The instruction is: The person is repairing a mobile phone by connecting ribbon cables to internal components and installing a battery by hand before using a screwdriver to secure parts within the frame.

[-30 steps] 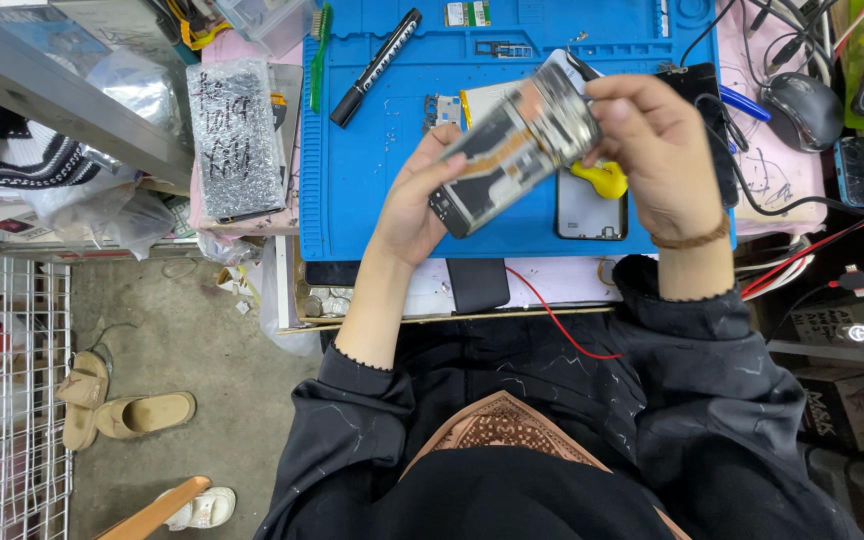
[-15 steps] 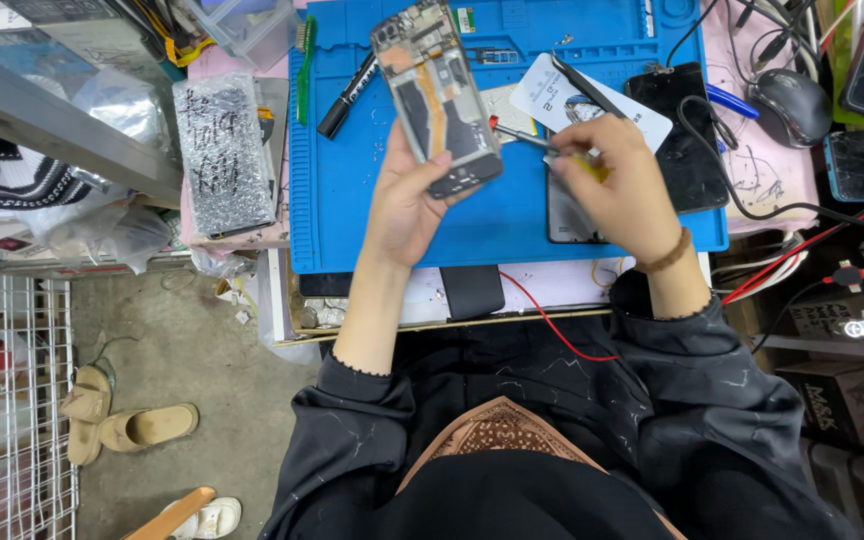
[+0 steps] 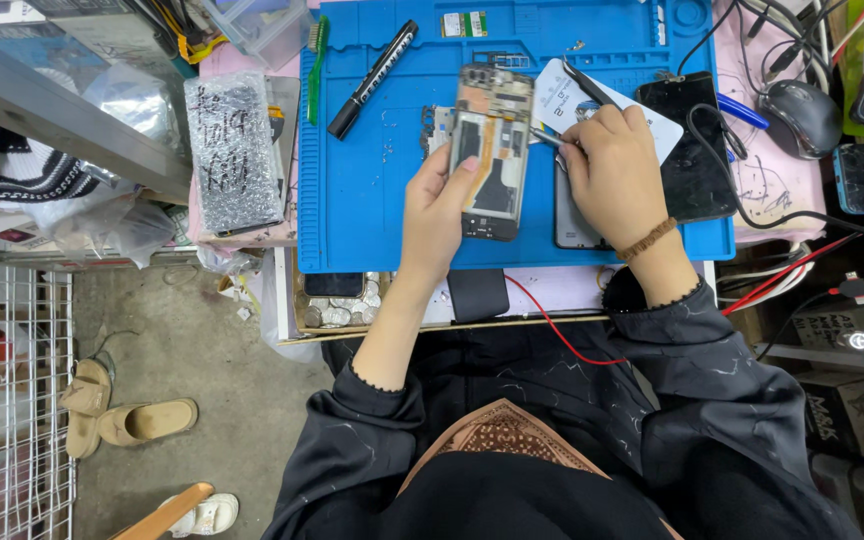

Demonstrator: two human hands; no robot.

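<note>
Opened phone (image 3: 492, 150), back cover off, lying on the blue mat (image 3: 372, 200) and steadied by the left hand (image 3: 437, 215), whose thumb and fingers grasp its lower left edge. The right hand (image 3: 612, 170) is clenched round thin metal tweezers (image 3: 544, 136); their tips meet the phone's right edge, but the contact point is too small to make out. The hand hides most of a second phone (image 3: 572, 215) lying beneath it, and a dark phone (image 3: 697, 160) lies just right of the wrist. Half a second earlier the opened phone was held higher on the mat and tilted; it now sits lower and nearly square to the mat edge. Internals show flat copper-coloured and black panels inside a grey frame. The mat is matte, with moulded compartments along its top; a black marker (image 3: 372, 78) lies diagonally on it.
</note>
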